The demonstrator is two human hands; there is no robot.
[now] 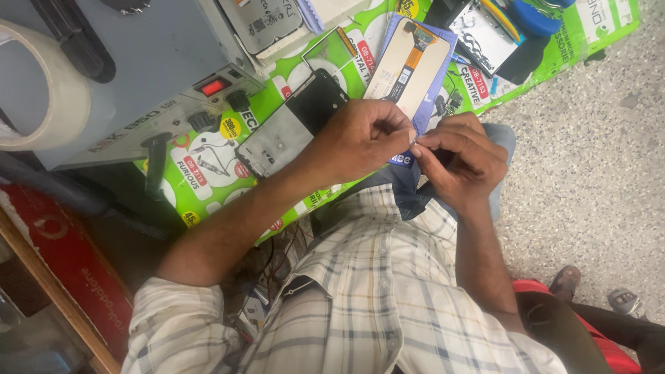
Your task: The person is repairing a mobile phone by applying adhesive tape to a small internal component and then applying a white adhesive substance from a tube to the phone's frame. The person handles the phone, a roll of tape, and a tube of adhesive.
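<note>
My left hand (360, 138) and my right hand (460, 161) meet fingertip to fingertip above my lap. Both pinch a tiny pale piece (414, 143); it is too small to tell what it is. Just behind my left hand, an opened phone frame (291, 128) with a dark upper part and a silver plate lies on a green printed mat (208, 173). A phone display panel (405, 62) with an orange flex cable at its top lies face down further back on a blue sheet.
A grey machine (138, 76) with a red switch (213, 86) and black knobs stands at the left, a tape roll (48, 90) beside it. Phone parts and tools (499, 28) crowd the far mat. Speckled floor (589, 152) lies right; a red stool (609, 346) sits at the lower right.
</note>
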